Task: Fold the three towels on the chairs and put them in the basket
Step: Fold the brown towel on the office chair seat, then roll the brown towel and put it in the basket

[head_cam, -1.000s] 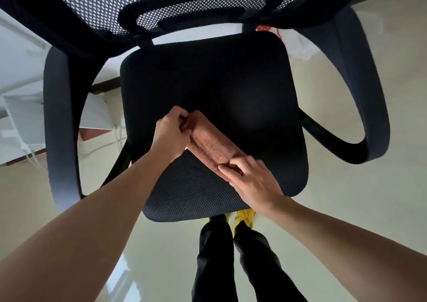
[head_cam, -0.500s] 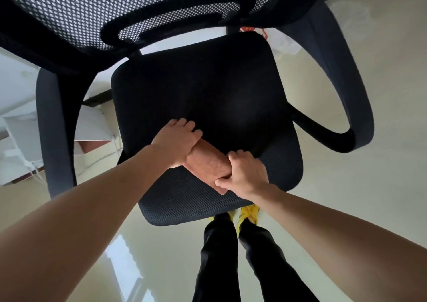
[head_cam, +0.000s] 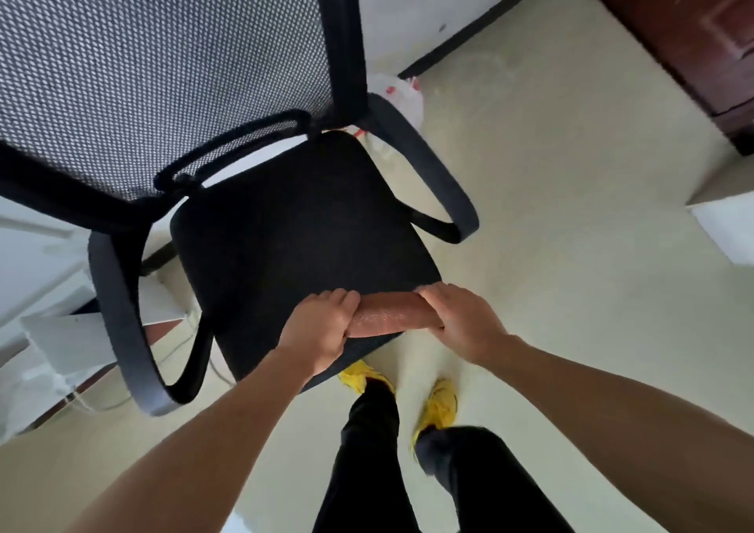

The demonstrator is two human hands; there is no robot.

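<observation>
The folded rust-orange terry towel (head_cam: 391, 315) sits just below the frame's centre, at the front edge of the black mesh office chair seat (head_cam: 293, 226), with its long axis running left to right. The left hand (head_cam: 322, 328) grips its left end and the right hand (head_cam: 463, 320) its right end, so both are equally near. No basket is in view, so which way to carry the towel cannot be told.

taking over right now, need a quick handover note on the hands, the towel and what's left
Hands: left hand grips one end of the folded towel, right hand grips the other end.
The towel is at the front edge of the chair seat.
Done: this towel is folded.
Left: put it in the basket, which is not in view; the other two towels are out of view too.
</observation>
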